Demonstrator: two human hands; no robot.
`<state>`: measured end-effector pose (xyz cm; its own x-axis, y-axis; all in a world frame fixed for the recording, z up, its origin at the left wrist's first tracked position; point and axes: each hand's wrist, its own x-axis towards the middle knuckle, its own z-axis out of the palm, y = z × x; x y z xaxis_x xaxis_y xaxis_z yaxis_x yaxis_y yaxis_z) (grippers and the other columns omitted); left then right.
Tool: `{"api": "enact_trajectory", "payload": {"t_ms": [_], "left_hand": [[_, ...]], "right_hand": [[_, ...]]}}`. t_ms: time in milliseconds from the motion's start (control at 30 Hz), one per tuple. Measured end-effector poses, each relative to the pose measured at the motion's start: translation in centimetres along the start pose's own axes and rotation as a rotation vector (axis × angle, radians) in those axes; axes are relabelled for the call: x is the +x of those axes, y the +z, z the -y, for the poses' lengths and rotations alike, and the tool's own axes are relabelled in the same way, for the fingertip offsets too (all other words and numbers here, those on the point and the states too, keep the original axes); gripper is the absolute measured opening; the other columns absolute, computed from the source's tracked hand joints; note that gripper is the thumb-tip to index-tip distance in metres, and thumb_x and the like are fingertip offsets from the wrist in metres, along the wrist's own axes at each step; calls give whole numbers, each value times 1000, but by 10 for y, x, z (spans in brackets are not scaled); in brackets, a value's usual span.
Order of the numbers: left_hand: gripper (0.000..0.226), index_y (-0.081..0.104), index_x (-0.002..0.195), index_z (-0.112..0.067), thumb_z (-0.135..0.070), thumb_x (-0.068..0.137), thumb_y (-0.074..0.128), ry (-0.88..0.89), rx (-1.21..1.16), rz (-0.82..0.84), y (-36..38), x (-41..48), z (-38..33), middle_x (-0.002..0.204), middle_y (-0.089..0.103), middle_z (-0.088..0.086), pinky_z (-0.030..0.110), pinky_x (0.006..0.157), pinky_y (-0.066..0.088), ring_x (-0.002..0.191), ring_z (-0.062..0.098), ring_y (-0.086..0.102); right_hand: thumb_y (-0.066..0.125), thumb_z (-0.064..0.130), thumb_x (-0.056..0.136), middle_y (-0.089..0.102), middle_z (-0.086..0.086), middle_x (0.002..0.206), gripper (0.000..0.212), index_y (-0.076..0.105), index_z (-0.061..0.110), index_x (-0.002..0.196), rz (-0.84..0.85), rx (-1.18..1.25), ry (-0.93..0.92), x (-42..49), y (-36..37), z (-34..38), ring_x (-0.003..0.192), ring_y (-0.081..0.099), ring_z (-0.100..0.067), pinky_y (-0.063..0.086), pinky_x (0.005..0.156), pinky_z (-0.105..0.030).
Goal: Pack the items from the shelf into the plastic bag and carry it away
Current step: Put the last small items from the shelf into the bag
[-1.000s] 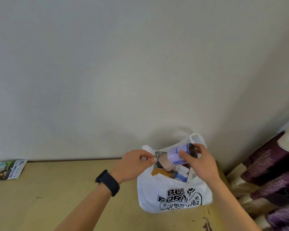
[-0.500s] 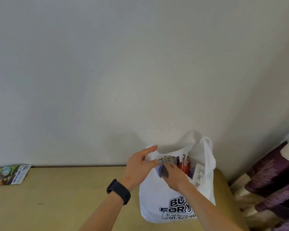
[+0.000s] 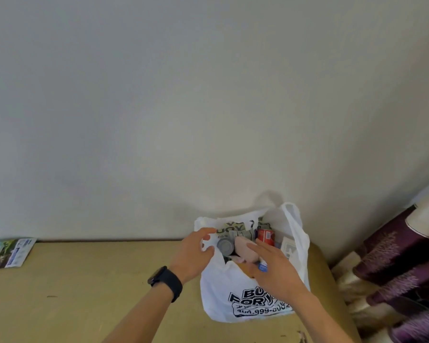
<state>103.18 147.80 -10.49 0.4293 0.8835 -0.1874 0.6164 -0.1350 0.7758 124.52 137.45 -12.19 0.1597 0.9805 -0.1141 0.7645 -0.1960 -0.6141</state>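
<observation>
Head view looks down on the white plastic bag (image 3: 219, 295), which stands upright with black lettering on its front. It sits on the tan shelf (image 3: 84, 293), close to the wall (image 3: 208, 95) and near the shelf's right end. Its mouth gapes open and one loop handle stands up at the back. Inside, from where I stand, there's a grey can end (image 3: 225, 246), a pale pink rounded thing (image 3: 243, 251) beside it, a red can (image 3: 266, 235) behind and a white box (image 3: 288, 248) against the right wall of the bag.

The left hand (image 3: 192, 254) has the bag's left rim, forefinger and thumb curled round the plastic, holding the mouth apart. A black watch (image 3: 167, 280) is on that wrist. The right hand (image 3: 276, 269) hovers over the opening with its fingers stretched out and loose, palm down, gripping nothing that I can see. A small blue and white item pokes out just under it.

Far to the left a colourful packet (image 3: 8, 252) lies flat on the shelf by the wall. Purple patterned fabric (image 3: 401, 268) hangs off the right end.
</observation>
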Motion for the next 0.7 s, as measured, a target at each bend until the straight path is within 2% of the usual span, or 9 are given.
{"api": "enact_trajectory", "payload": {"t_ms": [67, 133, 167, 200, 300, 433, 533, 633, 700], "left_hand": [[51, 39, 138, -47, -28, 94, 57, 42, 44, -43, -2, -2, 4, 125, 51, -9, 19, 84, 42, 106, 8, 52], [59, 29, 145, -48, -36, 94, 56, 47, 42, -111, -7, -12, 12, 131, 44, -14, 22, 93, 40, 117, 6, 46], [62, 26, 147, -47, -40, 93, 56, 30, 29, -151, -10, -18, 19, 134, 41, -18, 24, 98, 40, 122, 5, 43], [64, 25, 148, -45, -43, 92, 56, 0, 27, -191, -14, -26, 28, 137, 40, -19, 27, 102, 40, 125, 5, 40], [55, 35, 146, -37, -46, 94, 51, -127, 188, -238, -26, -54, 71, 145, 39, -14, 30, 105, 39, 131, 9, 39], [45, 44, 140, -33, -44, 96, 46, -332, 390, -138, -49, -96, 144, 152, 35, -6, 37, 112, 31, 139, 17, 32], [45, 44, 140, -30, -40, 96, 45, -475, 440, -75, -71, -126, 200, 152, 36, -3, 39, 114, 27, 141, 20, 29], [46, 44, 141, -29, -38, 95, 46, -577, 460, -45, -99, -146, 255, 152, 36, -2, 39, 113, 26, 141, 20, 29], [47, 43, 141, -29, -37, 95, 46, -636, 446, -33, -121, -155, 293, 153, 35, -2, 38, 114, 24, 142, 20, 28]], "right_hand": [[62, 38, 94, 33, 37, 137, 43, 53, 39, 136, -107, 97, -79, -10, -5, 14, 138, 34, -4, 28, 86, 8], [65, 36, 92, 40, 39, 134, 38, 58, 43, 129, -188, 146, -172, -17, -3, 27, 134, 38, 2, 41, 99, -10], [65, 37, 92, 45, 36, 135, 36, 60, 44, 128, -215, 144, -217, -19, 0, 34, 134, 40, 3, 44, 104, -20], [63, 39, 93, 49, 32, 135, 34, 62, 43, 127, -231, 131, -262, -20, 5, 43, 134, 40, 3, 43, 106, -24], [51, 43, 96, 55, 26, 134, 32, 65, 37, 124, -212, 1, -414, -17, 23, 76, 133, 42, 1, 26, 110, -10], [53, 33, 95, 64, 9, 127, 31, 69, 23, 120, -85, -54, -589, -2, 79, 119, 124, 53, -14, 39, 107, -23], [49, 35, 95, 63, 11, 129, 34, 67, 27, 123, 69, -102, -576, 12, 141, 144, 127, 51, -13, 40, 105, -23], [43, 40, 94, 61, 11, 133, 40, 63, 32, 127, 240, -199, -555, 33, 206, 171, 129, 47, -14, 46, 104, -34], [39, 43, 95, 56, 12, 140, 44, 57, 34, 134, 352, -279, -531, 51, 244, 197, 135, 41, -14, 41, 110, -35]]}}
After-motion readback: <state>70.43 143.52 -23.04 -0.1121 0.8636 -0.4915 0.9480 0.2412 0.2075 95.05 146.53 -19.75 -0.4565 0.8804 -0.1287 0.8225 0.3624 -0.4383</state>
